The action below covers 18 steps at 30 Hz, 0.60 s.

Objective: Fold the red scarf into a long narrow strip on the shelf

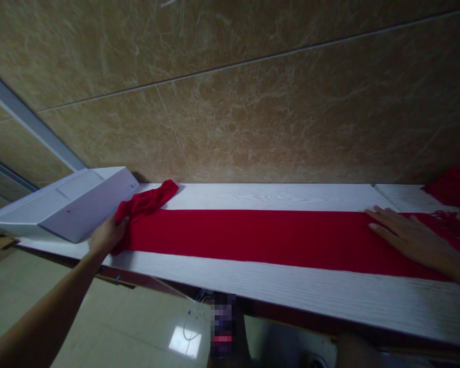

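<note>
A long strip of red cloth (253, 235) lies flat along a white wood-grain table (291, 197). At its left end the cloth is bunched into folds, and my left hand (109, 235) closes on that end, with the thumb on top. My right hand (406, 237) rests palm down near the right end of the strip, fingers stretched out and apart. Beyond the right hand the cloth carries a patterned or lacy part that is too dim to make out. More red cloth (452, 186) is heaped against the wall at the far right.
Left of my left hand a white box (88, 204) stands tilted on the table. A brown marbled tile wall (253, 112) runs along the back edge. Below the front edge are a pale tiled floor (138, 317) and a thin white cable (186, 327).
</note>
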Motion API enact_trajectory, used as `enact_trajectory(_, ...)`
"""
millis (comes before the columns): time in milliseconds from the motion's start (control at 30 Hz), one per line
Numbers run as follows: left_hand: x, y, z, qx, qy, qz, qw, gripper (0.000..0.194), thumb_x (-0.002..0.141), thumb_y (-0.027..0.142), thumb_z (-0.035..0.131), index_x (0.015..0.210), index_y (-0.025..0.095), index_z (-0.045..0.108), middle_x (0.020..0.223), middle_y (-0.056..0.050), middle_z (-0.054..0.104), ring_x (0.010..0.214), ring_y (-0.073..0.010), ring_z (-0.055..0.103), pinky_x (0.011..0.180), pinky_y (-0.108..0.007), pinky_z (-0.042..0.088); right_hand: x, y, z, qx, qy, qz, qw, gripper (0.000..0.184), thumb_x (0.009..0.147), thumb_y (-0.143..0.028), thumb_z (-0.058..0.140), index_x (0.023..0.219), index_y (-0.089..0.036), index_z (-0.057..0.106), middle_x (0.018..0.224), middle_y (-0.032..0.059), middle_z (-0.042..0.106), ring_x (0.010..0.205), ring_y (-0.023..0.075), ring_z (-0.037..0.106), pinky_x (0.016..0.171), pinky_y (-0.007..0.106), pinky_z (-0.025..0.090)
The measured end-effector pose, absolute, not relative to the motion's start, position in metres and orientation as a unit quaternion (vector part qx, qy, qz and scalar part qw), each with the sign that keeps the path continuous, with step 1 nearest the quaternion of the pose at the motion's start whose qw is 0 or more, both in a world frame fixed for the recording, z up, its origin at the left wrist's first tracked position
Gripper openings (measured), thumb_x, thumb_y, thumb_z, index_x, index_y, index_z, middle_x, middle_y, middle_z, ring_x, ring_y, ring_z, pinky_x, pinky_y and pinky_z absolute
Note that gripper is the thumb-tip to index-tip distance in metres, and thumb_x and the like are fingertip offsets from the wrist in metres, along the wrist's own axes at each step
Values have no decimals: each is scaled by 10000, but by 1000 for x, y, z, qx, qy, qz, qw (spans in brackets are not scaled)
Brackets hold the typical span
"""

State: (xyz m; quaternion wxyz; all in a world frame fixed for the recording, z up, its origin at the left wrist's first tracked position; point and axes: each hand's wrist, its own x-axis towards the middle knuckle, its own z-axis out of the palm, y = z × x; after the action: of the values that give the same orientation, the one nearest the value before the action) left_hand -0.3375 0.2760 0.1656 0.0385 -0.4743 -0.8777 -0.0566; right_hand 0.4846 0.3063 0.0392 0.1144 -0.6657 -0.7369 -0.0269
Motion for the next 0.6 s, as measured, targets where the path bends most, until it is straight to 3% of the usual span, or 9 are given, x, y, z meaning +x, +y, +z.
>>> enact_trajectory(133,-315,265,175,-428,-875,-176,143,651,988,539,356,1405,63,507,1257,-247,686,1201,-394,644,973,-508,531,475,302,48,-676,-730,-18,99,734,996,-615,216,1567,-231,473,1658,122,391,1558,283,296,1262,566,257)
enact_trajectory(233,-280,272,173,-540,-760,-269,242,529,1027,425,284,1250,98,634,1324,-185,658,1334,-307,555,1171,-474,409,467,300,55,-675,-733,-18,87,716,1012,-596,232,1569,-222,480,1659,135,385,1560,279,291,1264,546,249)
enact_trajectory(300,-247,284,164,-661,-672,-259,210,523,1036,411,274,1204,131,683,1385,-157,647,1413,-287,495,1224,-466,352,459,297,62,-681,-728,-9,80,709,1015,-585,246,1579,-217,466,1663,135,377,1559,286,295,1260,570,243)
enact_trajectory(467,-184,315,119,-791,-603,-93,30,604,967,442,348,1509,277,558,1651,-55,430,1584,-369,242,1234,-650,284,438,282,86,-693,-716,32,75,687,1048,-547,207,1598,-203,434,1684,133,330,1574,295,259,1266,602,192)
enact_trajectory(600,-199,336,80,-832,-554,-4,42,625,805,423,487,1410,452,638,1636,71,427,1587,-405,187,1243,-719,159,435,280,92,-694,-717,29,58,671,1065,-585,220,1620,-255,401,1703,72,302,1587,234,222,1288,499,175)
